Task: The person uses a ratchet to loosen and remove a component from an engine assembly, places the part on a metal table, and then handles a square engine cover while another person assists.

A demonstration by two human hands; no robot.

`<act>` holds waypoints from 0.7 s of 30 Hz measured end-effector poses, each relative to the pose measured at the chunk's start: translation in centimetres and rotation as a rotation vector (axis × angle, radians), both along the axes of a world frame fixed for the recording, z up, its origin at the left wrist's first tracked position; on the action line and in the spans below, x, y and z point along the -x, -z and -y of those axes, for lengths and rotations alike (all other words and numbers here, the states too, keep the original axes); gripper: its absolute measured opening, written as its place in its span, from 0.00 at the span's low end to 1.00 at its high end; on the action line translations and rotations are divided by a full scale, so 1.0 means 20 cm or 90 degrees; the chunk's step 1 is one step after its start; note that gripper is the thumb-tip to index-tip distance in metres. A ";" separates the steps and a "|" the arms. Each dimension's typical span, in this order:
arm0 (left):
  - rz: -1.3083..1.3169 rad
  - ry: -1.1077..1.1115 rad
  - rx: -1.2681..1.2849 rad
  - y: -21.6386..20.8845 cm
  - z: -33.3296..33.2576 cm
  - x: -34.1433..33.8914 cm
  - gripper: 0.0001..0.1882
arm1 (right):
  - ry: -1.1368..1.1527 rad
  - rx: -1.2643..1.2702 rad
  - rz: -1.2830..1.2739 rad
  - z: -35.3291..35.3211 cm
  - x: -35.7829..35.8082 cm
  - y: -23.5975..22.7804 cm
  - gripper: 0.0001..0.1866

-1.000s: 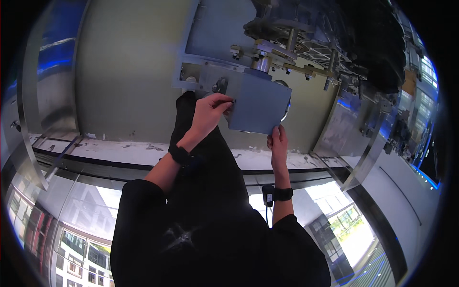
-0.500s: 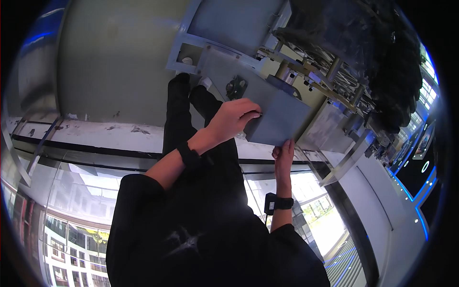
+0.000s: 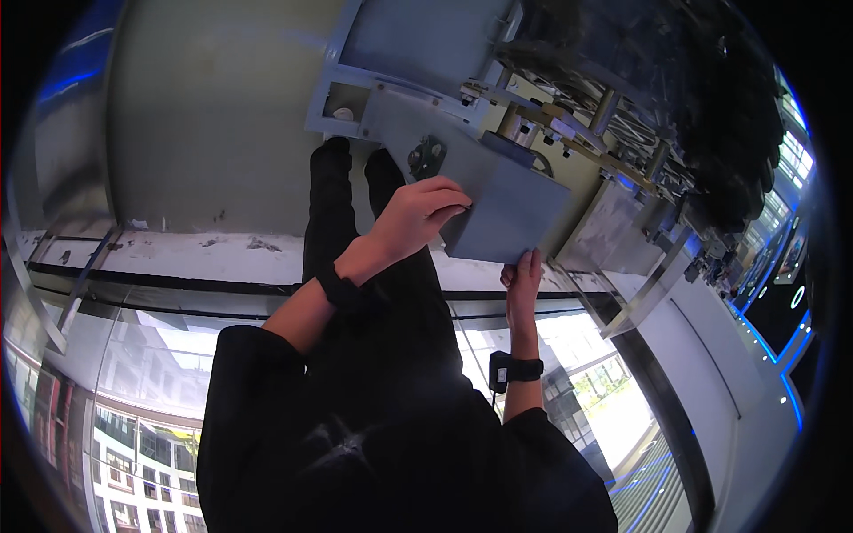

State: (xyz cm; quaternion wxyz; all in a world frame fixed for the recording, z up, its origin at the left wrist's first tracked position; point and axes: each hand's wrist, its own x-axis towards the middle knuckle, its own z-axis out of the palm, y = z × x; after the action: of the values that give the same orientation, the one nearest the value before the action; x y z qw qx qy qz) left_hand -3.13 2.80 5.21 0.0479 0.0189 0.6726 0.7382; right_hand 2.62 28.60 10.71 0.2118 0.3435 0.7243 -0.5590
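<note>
A grey metal box-shaped cover (image 3: 514, 213) juts out from the machine in front of me. At its left edge is my left hand (image 3: 410, 220), closed with thumb and forefinger pinched together against the metal. Whatever the pinch holds is too small or hidden to make out. Below, my right hand (image 3: 524, 274) has its fingertips up at the cover's lower edge, with the other fingers curled in. Between the left hand and the machine base, a dark round bearing-like fitting (image 3: 427, 157) sits on a grey plate.
Metal bars and bolted shafts (image 3: 569, 133) lie just beyond the cover, beside a large black bristly mass (image 3: 711, 115). A pale frame with a grey panel (image 3: 422, 44) stands ahead. My legs (image 3: 331, 195) stretch over a white ledge (image 3: 240, 249); glass panes (image 3: 151, 346) are behind it.
The view has shifted slightly. The cover and both hands appear a little further left and up, and both hands stay at the cover's edges.
</note>
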 end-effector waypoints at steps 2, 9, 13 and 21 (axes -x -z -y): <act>0.062 0.016 -0.023 -0.02 0.00 0.00 0.07 | 0.007 0.000 -0.001 0.00 0.00 0.01 0.15; -0.054 0.016 0.040 0.01 -0.01 0.01 0.06 | 0.004 -0.008 -0.031 -0.02 -0.02 0.02 0.15; -0.058 0.014 0.021 0.00 -0.02 -0.02 0.05 | 0.008 0.004 -0.041 -0.02 -0.02 0.03 0.15; 0.055 0.026 -0.098 0.02 -0.02 0.01 0.04 | 0.014 -0.010 -0.047 -0.02 -0.03 0.04 0.15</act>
State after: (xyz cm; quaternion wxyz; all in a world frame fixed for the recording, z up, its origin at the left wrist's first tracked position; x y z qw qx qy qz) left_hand -3.36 3.18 4.71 0.0903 0.0039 0.6104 0.7870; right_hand 3.15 28.93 9.87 0.1760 0.3327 0.7321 -0.5679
